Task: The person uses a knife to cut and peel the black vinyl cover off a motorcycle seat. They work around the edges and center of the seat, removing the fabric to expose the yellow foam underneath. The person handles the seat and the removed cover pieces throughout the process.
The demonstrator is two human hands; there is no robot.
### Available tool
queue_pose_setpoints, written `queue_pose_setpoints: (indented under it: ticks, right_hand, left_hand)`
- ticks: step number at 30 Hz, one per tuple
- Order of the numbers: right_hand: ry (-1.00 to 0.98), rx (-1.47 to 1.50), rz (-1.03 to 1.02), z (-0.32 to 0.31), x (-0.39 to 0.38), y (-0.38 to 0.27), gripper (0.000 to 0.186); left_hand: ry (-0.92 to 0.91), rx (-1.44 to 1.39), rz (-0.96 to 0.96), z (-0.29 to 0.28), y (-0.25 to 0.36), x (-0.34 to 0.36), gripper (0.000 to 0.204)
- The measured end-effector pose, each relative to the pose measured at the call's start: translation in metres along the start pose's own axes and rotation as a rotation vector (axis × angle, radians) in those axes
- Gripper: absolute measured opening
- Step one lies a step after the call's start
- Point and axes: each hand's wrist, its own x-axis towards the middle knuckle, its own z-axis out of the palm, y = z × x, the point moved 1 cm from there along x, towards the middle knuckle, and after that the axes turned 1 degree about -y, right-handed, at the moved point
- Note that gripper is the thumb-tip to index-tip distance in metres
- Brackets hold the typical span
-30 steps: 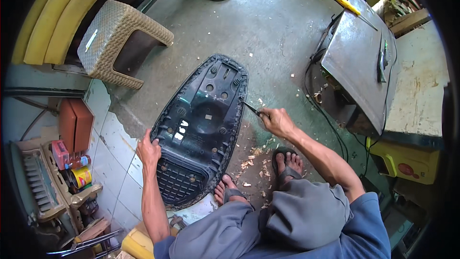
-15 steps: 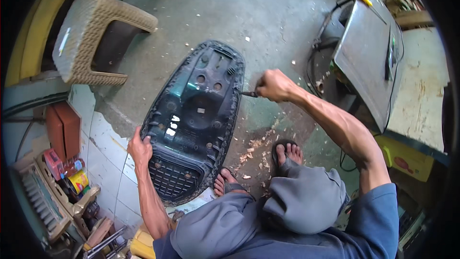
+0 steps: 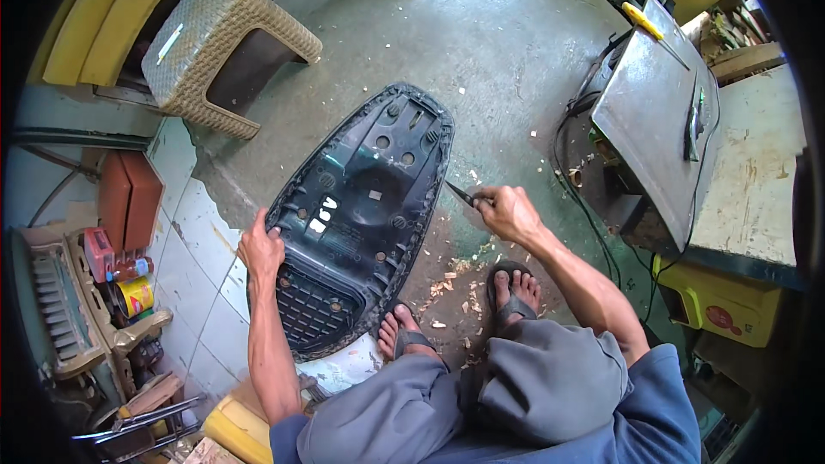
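Black seat base, underside up, on the floor ahead of the wearer and left of the knees; all places here taken from it. Long axis runs aslant: narrow end away and a little right, broad gridded end near and left. Left hand is the nearer of the two, touching the base's left rim above the grid, thumb over the edge, fingers along the outer side; partly hidden, so cannot tell how firmly it clasps. Right hand stands off the base, out to its right, level with the middle of its length, curled tight round a thin dark tool. Key relation: tool points from that fist back toward the base, roughly square to the long axis, its tip at the right rim toward the narrow half. Contact or a slight gap there, cannot tell. Rim on that side looks rough and dark. Left foot sits close by the base's broad end, on its right; right foot farther out. Pale scraps strewn between base and right foot. Woven-pattern stool beyond the base's left side, well apart.
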Motion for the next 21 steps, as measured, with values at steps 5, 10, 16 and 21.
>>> queue_pose_setpoints:
  ticks: [5, 10, 16, 21]
  right_hand:
    - [-0.117, -0.059, 0.097, -0.028, 0.007, -0.032, 0.03]
    - [-0.203, -0.118, 0.072, -0.032, 0.028, -0.027, 0.033]
    - [-0.302, -0.175, 0.181, -0.029, 0.041, -0.042, 0.027]
    - [-0.241, -0.138, 0.006, -0.013, 0.053, -0.03, 0.02]
  left_hand:
    - [0.088, -0.059, 0.053, -0.012, 0.012, -0.025, 0.045]
    - [0.171, -0.073, 0.098, -0.016, 0.018, -0.036, 0.044]
    - [0.195, -0.137, 0.103, -0.013, 0.022, -0.05, 0.042]
    - [-0.006, -0.137, 0.025, 0.009, -0.008, -0.017, 0.046]
